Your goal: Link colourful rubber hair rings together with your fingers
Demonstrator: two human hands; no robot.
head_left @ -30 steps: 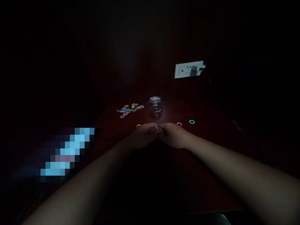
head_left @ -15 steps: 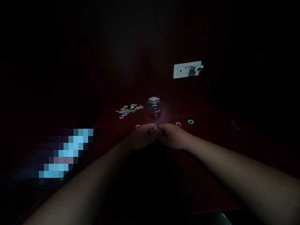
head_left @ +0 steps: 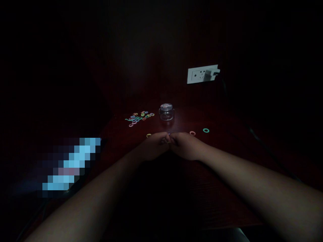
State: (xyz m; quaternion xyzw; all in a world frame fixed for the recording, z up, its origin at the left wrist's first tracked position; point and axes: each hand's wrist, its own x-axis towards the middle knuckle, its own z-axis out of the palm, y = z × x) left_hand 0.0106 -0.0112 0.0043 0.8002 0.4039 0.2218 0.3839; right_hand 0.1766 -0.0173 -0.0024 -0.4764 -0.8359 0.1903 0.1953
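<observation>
My left hand [head_left: 155,145] and my right hand [head_left: 185,145] meet low over the dark red table [head_left: 191,188], fingers curled together. Between the fingertips shows a small yellowish bit, too small to name for sure. Just beyond the hands lie a yellow ring [head_left: 148,135], partly hidden by my left hand, and a pink ring [head_left: 192,133] near my right hand. Farther right is a green ring [head_left: 206,130]. A clear jar with a lid [head_left: 166,112] stands behind the hands. Several coloured rings [head_left: 137,118] lie in a loose group left of the jar.
On the left, a bright pixelated screen [head_left: 75,161] lies beside my left forearm. A white wall socket [head_left: 202,74] with a plug in it is at the upper right. A dark cable [head_left: 262,141] runs down the right side.
The view has shifted very slightly. Both hands stay together in nearly the same place, and the jar and rings have not moved on the table.
</observation>
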